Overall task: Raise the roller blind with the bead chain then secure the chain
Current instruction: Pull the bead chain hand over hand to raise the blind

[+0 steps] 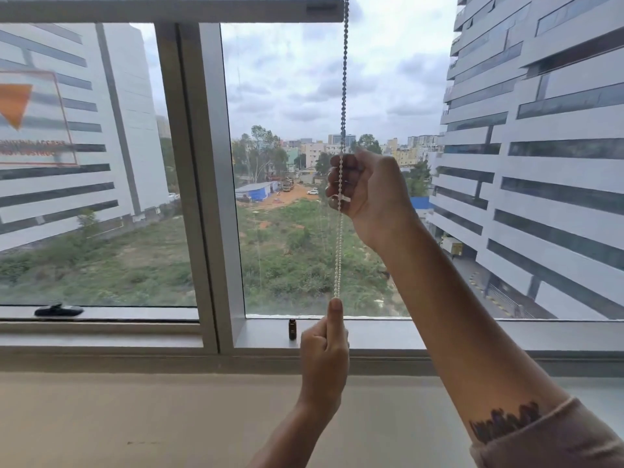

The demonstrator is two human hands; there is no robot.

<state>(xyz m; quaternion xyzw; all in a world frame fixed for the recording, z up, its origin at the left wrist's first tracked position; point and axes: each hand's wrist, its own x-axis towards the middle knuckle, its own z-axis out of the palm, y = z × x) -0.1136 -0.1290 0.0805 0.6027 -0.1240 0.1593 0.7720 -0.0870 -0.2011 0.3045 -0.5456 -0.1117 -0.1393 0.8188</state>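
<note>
The bead chain [344,96] hangs straight down from the top edge of the view in front of the window glass. The roller blind's bottom bar [169,8] sits high, along the top of the frame. My right hand [368,187] is raised to mid-window and is closed around the chain, with a small white connector showing at its fingers. Below it the white chain runs down to my left hand [326,349], which pinches the chain's lower end between thumb and fingers just above the sill.
A small dark bottle [292,329] stands on the window sill [388,332] just left of my left hand. A black window handle [59,310] lies on the left sash. A vertical frame post [209,184] divides the panes. Buildings stand outside.
</note>
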